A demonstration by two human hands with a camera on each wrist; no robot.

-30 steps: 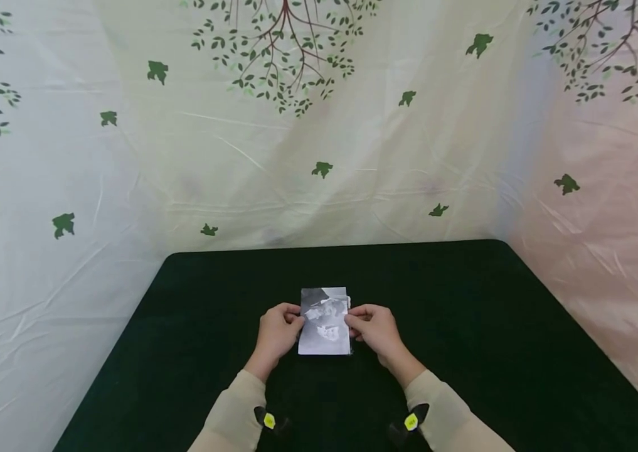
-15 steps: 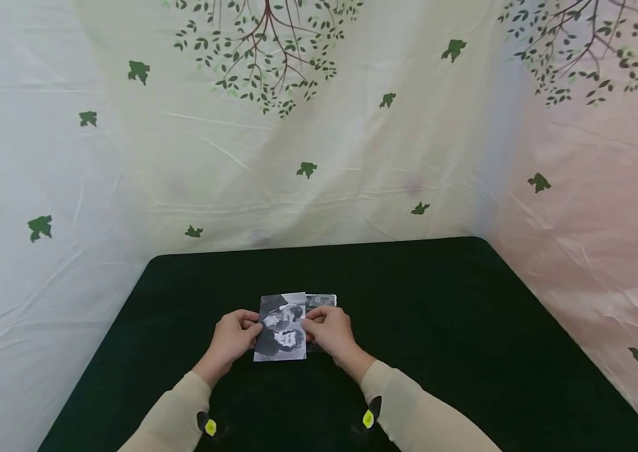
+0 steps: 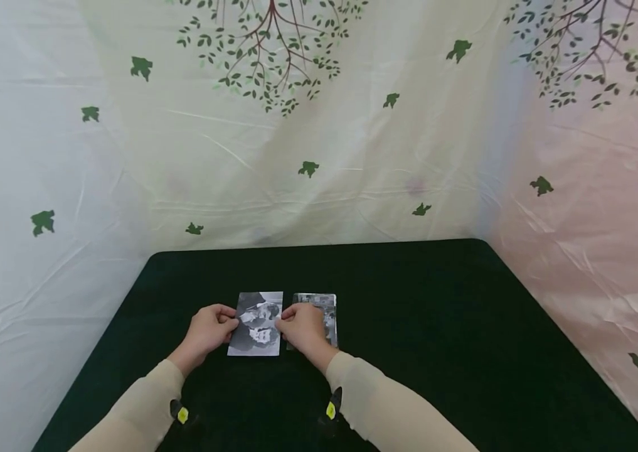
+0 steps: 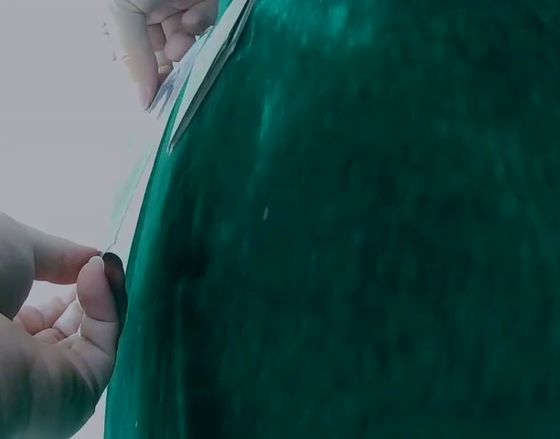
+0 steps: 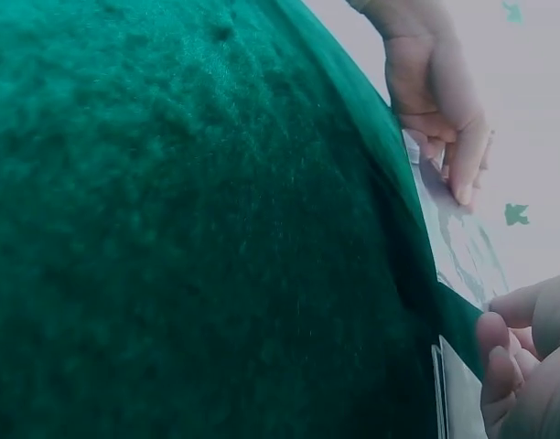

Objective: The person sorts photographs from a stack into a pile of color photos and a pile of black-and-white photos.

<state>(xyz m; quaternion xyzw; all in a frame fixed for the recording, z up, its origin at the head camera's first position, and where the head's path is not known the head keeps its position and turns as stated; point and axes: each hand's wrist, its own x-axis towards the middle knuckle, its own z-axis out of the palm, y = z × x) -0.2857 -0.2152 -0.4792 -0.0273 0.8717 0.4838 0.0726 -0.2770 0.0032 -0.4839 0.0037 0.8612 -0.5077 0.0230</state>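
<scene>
A black-and-white photo print [image 3: 256, 329] is held by its two side edges, left of the table's middle. My left hand [image 3: 209, 331] pinches its left edge between thumb and fingers, and my right hand [image 3: 304, 329] pinches the right edge. Just to the right, partly covered by the right hand, lies a small stack of photos [image 3: 329, 312] with a grey picture on top. Seen from the right wrist, the held photo [image 5: 456, 233] stretches between both hands, apart from the stack [image 5: 460, 393]. The left wrist view shows the left fingers [image 4: 95, 293] gripping the photo's edge.
A dark green cloth [image 3: 437, 333] covers the table. Behind and at both sides hangs a pale curtain [image 3: 352, 144] printed with leaves and branches. The table's far edge runs along the curtain's foot.
Both hands have carried the photo leftward, off the stack that it covered a second ago. The stack has come into view on the right. The head view has also shifted slightly.
</scene>
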